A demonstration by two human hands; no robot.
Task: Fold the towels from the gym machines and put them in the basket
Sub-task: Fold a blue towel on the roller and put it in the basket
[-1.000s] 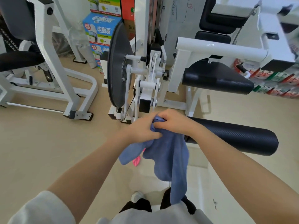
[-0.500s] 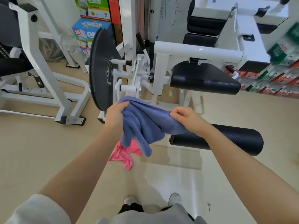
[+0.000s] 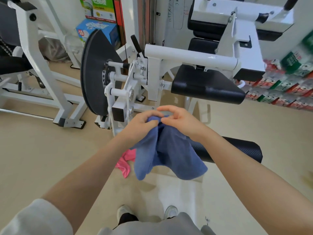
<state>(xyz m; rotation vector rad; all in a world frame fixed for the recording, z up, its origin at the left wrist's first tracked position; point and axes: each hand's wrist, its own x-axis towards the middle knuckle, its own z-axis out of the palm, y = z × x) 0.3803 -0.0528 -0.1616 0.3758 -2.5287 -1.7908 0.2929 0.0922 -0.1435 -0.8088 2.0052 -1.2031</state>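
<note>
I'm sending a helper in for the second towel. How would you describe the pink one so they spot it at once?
Start at the white gym machine with the big black disc. On the beige floor in front of its base lies the pink towel, crumpled, partly behind the blue towel that the left hand and right hand hold up. It is the only pink thing there.

Bright, even room light with soft shadows, glare on the glossy floor [image 3: 171, 192], wide-angle bending at the edges, and motion blur at right.
</note>
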